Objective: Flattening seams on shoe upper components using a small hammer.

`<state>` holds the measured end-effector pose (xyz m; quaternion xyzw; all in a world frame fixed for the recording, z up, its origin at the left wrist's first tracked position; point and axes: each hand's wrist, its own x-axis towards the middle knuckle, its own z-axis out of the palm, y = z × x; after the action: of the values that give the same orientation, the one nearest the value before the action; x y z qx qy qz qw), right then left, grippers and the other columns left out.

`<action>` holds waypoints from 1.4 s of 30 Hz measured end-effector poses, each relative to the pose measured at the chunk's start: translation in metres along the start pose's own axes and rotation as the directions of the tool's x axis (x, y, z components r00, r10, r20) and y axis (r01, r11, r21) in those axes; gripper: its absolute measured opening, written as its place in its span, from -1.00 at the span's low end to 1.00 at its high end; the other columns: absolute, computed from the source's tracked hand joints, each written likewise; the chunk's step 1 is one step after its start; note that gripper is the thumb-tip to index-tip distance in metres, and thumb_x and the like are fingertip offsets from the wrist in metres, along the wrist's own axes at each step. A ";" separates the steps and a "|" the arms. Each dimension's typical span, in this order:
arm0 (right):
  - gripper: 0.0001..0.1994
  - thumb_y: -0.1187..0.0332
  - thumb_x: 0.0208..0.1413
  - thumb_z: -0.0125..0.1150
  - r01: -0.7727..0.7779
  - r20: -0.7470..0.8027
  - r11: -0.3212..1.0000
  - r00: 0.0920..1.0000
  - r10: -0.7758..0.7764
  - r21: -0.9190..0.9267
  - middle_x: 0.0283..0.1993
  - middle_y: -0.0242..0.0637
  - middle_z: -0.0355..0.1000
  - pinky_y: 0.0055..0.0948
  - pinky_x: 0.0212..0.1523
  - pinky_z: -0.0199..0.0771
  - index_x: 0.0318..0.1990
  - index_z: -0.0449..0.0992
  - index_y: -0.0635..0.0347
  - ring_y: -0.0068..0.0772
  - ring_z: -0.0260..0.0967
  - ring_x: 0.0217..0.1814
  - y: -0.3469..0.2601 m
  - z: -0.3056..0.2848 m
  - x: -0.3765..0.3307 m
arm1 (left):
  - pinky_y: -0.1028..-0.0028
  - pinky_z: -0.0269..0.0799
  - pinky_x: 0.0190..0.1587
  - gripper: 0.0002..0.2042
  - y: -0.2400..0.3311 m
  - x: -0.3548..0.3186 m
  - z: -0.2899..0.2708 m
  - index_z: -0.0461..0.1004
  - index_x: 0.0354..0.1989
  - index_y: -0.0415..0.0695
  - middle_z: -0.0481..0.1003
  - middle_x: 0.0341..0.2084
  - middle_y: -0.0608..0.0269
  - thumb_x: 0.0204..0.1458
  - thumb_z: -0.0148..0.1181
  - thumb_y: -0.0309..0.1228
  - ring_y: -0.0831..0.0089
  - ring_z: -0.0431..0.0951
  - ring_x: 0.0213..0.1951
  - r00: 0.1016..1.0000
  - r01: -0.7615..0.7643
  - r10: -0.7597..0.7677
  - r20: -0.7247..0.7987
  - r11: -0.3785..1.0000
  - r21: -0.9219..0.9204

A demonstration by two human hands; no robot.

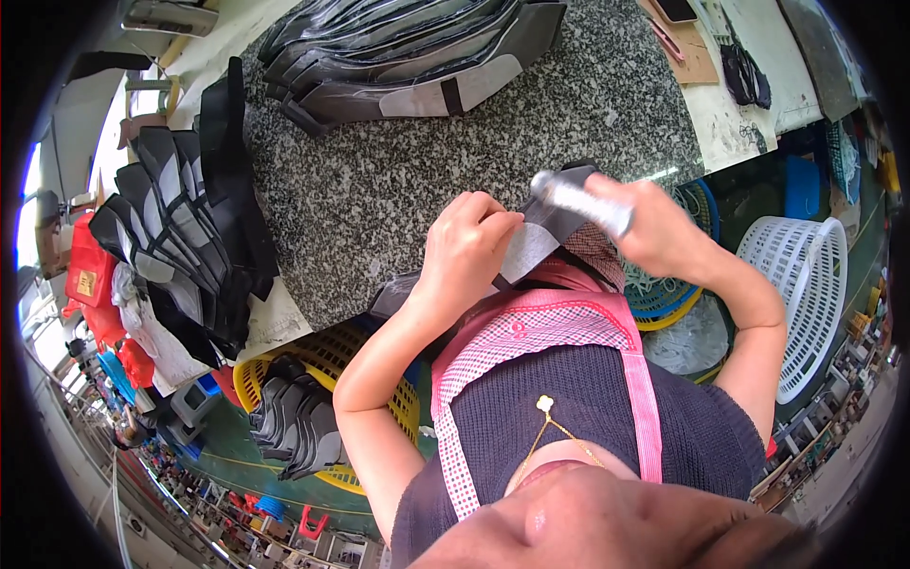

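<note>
Workpiece: grey-and-black cut panel, which we hold at the near edge of the speckled stone table, just in front of our pink checked apron.
Head view, left hand: our left hand is pinched closed on the panel's pale grey end, fingers curled over its top edge.
Head view, right hand: our right hand is wrapped around a silvery cylindrical tool, whose tip lies on the dark end just past the left pinch.
Handling: we judge it light, thin and floppy, not fragile; best taken near an edge, close to the worked spot.
Beyond the grip: stacked dark panels across the table.
Left of the grip: fanned dark pieces.
Right of the grip: white basket.
</note>
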<state>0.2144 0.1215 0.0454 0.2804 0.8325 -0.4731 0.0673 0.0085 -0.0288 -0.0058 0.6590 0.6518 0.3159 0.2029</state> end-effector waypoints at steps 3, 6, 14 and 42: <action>-0.81 0.34 0.27 0.06 0.039 -0.303 0.995 0.953 -0.009 0.093 -0.54 0.09 0.41 -0.15 -0.44 0.39 -0.17 0.43 0.34 0.24 0.47 -0.37 -0.003 -0.018 -0.005 | 0.27 0.48 -0.30 -0.88 0.001 0.013 0.008 0.64 -0.34 -0.16 0.51 -0.45 0.18 -0.09 0.32 -0.55 0.18 0.54 -0.34 0.998 0.040 -0.043 -0.043 0.997 -0.060; -0.80 0.32 0.30 0.02 -0.033 -0.340 0.980 0.935 0.099 0.195 -0.49 0.15 0.41 -0.14 -0.41 0.41 -0.14 0.43 0.31 0.27 0.45 -0.30 -0.009 -0.022 -0.006 | 0.25 0.50 -0.29 -0.91 0.006 0.041 0.023 0.64 -0.35 -0.17 0.53 -0.44 0.15 -0.06 0.33 -0.53 0.15 0.56 -0.32 0.993 0.021 -0.027 -0.111 0.998 -0.061; -0.71 0.31 0.32 0.07 0.050 -0.304 0.996 0.952 -0.024 0.078 -0.56 0.10 0.33 -0.23 -0.42 0.32 -0.04 0.46 0.43 -0.07 0.27 -0.58 0.025 -0.012 0.005 | 0.40 0.48 -0.39 -0.85 0.001 0.049 0.002 0.66 -0.32 -0.26 0.55 -0.49 0.10 -0.05 0.40 -0.47 0.26 0.58 -0.49 0.933 0.359 -0.330 0.145 0.887 -0.292; -0.79 0.48 0.19 0.18 0.234 -0.356 0.971 0.905 -0.234 -0.042 -0.42 0.07 0.45 -0.19 -0.35 0.42 -0.06 0.43 0.37 0.18 0.48 -0.35 -0.007 -0.014 -0.003 | 0.30 0.48 -0.29 -0.83 0.008 0.012 0.007 0.60 -0.28 -0.25 0.48 -0.44 0.17 -0.11 0.31 -0.64 0.20 0.50 -0.36 0.997 -0.040 0.043 -0.063 0.998 0.055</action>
<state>0.2152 0.1288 0.0591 0.2602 0.8579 -0.4192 -0.1431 0.0186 -0.0168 -0.0041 0.6671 0.6524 0.3234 0.1572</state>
